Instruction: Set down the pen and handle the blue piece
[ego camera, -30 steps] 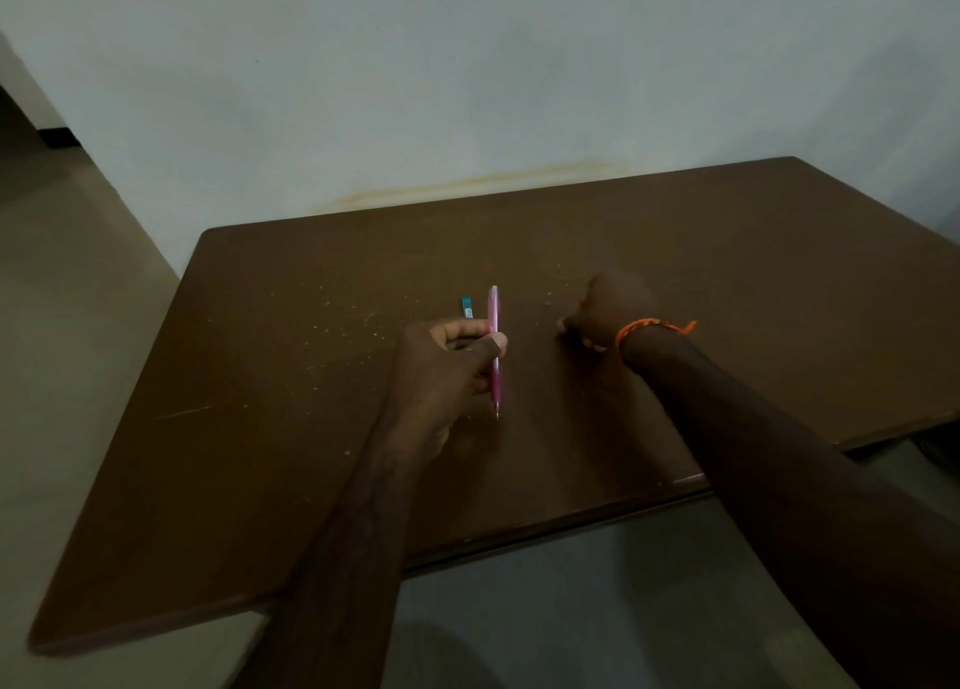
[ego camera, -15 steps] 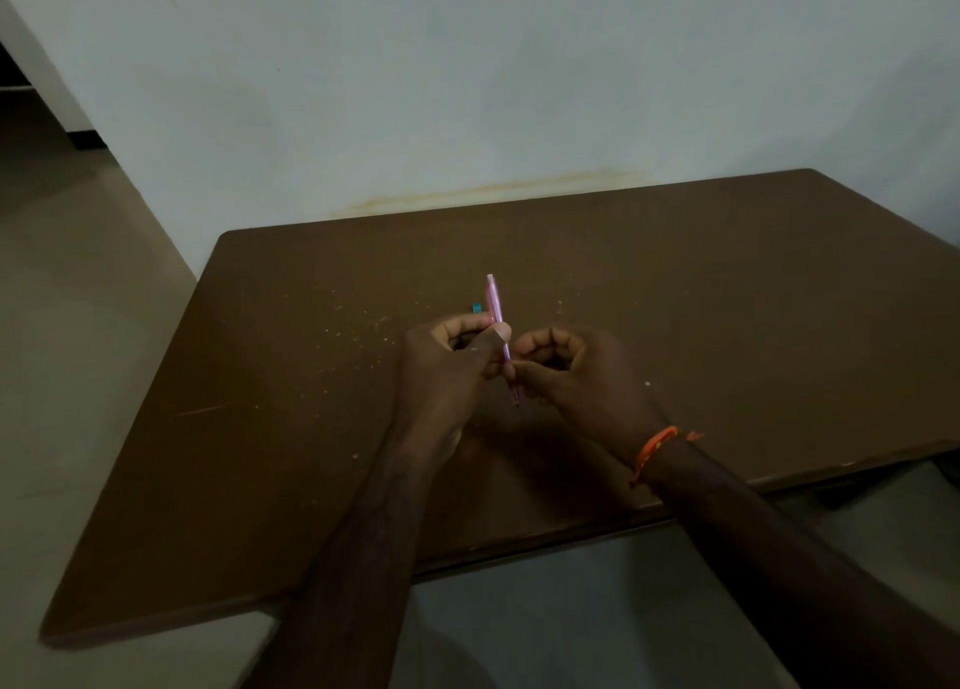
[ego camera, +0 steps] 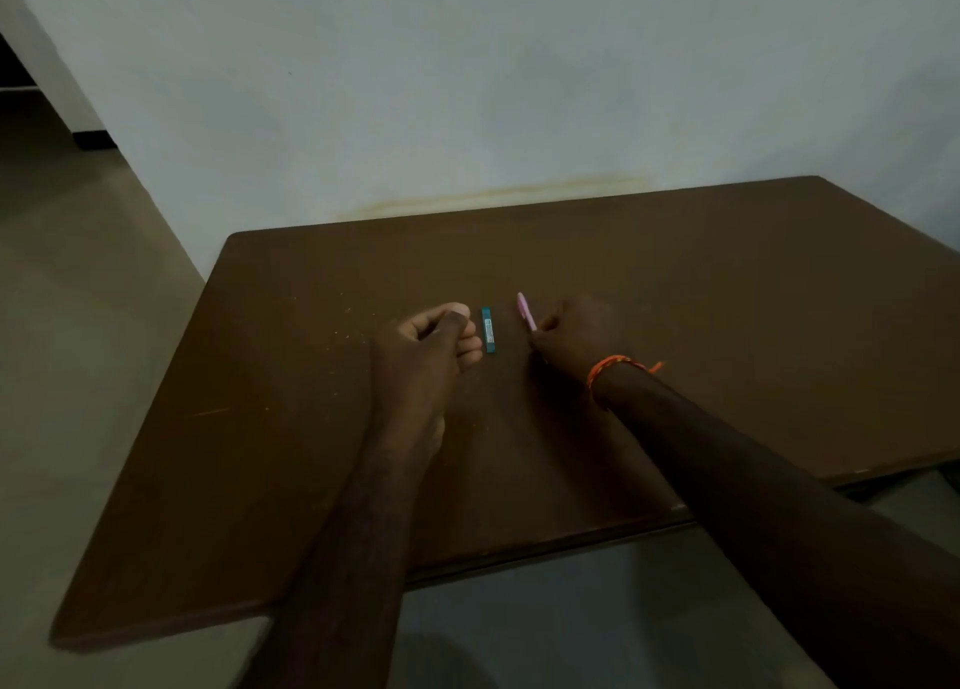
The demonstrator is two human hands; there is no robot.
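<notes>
**Pink pen in the right hand, teal case between the two hands**

A pale wall point(ego camera: 467, 91) fills the upper part of the view, with a yellowish stain low on it just above the far edge of the table. A grey-beige floor point(ego camera: 78, 325) runs along the left side and shows again below the near edge.

The brown table point(ego camera: 727, 325) is the largest thing that carries anything. Its far left corner sits below the stain, and its near edge runs from lower left toward the right. Small pale specks are scattered on the top toward the far left corner.

Both forearms reach in over the near edge. The left hand point(ego camera: 431, 345) lies about midway between the near and far edges, its fingers curled into a loose fist with the thumb laid across them; nothing shows inside it. The right hand point(ego camera: 576, 340) lies to its right, knuckles up, its fingers curled round the lower part of a pink pen point(ego camera: 525, 312). The pen's free end sticks out of the hand, slanting toward the far left corner. How the fingertips sit on the pen cannot be told, since the back of the hand hides them. An orange thread band point(ego camera: 613, 369) circles the right wrist.

A small teal case point(ego camera: 488, 329) lies flat on the table between the hands, lengthwise toward the far edge, just beside the left hand's fingers and a little apart from the pen.
</notes>
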